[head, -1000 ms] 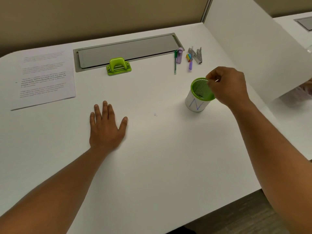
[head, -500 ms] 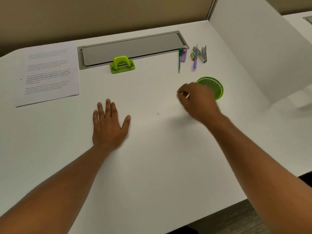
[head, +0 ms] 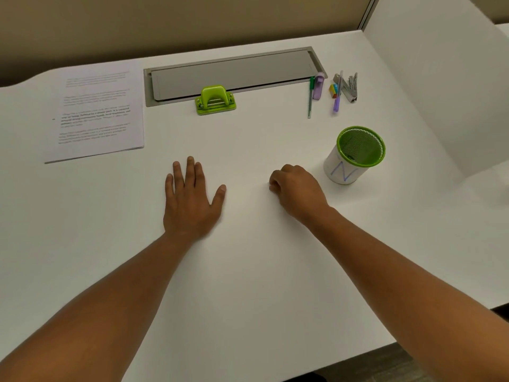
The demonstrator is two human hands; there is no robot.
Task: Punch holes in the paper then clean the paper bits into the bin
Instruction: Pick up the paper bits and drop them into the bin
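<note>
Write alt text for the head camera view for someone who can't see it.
On a white desk, the right hand curls fingertips-down beside a green mesh bin while the left hand lies flat. Behind sit a green hole punch, a printed paper stack and pens.

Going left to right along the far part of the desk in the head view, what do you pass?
Printed paper stack → green hole punch → green pen → purple highlighter → colored sticky tabs → purple pen → metal stapler. The green mesh bin sits nearer, right of the right hand.
</note>
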